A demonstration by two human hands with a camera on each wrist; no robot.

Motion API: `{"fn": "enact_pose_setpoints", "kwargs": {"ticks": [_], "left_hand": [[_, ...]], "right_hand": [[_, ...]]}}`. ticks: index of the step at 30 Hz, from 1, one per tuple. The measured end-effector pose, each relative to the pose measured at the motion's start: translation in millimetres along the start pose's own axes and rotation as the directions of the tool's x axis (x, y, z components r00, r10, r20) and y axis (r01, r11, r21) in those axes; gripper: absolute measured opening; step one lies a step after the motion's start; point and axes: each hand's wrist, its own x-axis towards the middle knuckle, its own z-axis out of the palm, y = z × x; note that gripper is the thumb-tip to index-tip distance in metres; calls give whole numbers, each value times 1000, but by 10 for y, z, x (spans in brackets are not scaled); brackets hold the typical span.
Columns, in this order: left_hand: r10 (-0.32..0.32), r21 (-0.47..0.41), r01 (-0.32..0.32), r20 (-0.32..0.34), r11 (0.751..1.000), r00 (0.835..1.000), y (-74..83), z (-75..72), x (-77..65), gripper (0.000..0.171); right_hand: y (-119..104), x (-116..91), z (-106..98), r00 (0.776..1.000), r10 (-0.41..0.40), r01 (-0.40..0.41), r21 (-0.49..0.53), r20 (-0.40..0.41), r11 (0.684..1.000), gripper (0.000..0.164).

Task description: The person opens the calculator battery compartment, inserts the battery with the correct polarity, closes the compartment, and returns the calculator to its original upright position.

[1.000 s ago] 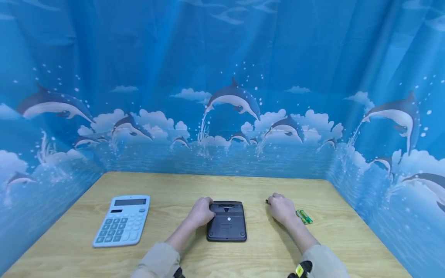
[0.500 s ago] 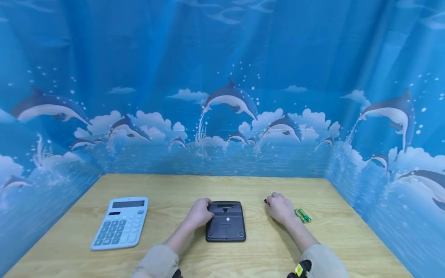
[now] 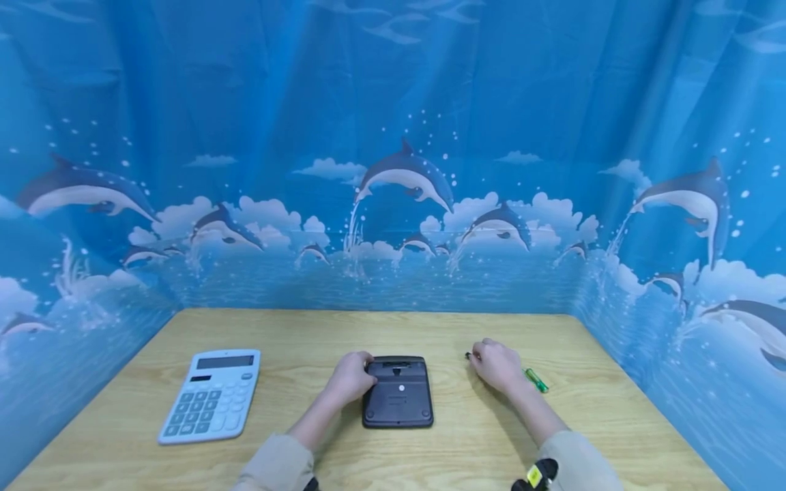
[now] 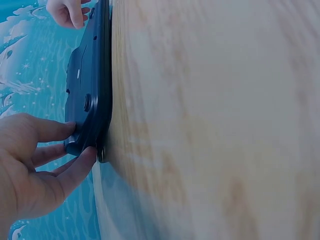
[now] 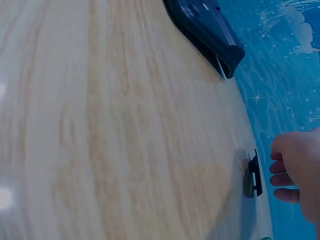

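A black calculator (image 3: 398, 402) lies face down on the table, the battery slot at its far end uncovered. My left hand (image 3: 350, 377) grips its far left corner, thumb and fingertips on the calculator's edge in the left wrist view. A small black battery cover (image 5: 255, 175) rests on the table, just left of my right hand (image 3: 496, 365). In the right wrist view that hand is apart from the cover, its fingers loosely bent and holding nothing. One green battery (image 3: 536, 380) shows beside my right wrist; its neighbour is mostly hidden by the hand.
A light blue calculator (image 3: 211, 395) lies face up on the left of the wooden table (image 3: 295, 334). A blue dolphin-print curtain (image 3: 393, 177) hangs around the back and both sides.
My right hand has shifted slightly right, off the battery cover and over one of the two batteries. The left hand keeps its grip on the black calculator. The head view has shifted slightly.
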Motion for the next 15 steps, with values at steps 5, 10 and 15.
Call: {"fn": "enact_pose_setpoints", "kwargs": {"ticks": [5, 10, 15], "left_hand": [[1, -10, -1, -1, 1000, 1000, -15, 5, 0, 39], [0, -17, 0, 2, 1000, 1000, -18, 3, 4, 40], [10, -21, -10, 2, 1000, 1000, -27, -7, -3, 40]], "right_hand": [[31, -2, -81, 1000, 7, -7, 34, -11, 999, 6], [104, -19, -171, 1000, 20, -22, 58, 19, 998, 9], [218, -80, -221, 998, 43, -47, 73, 56, 996, 13]]}}
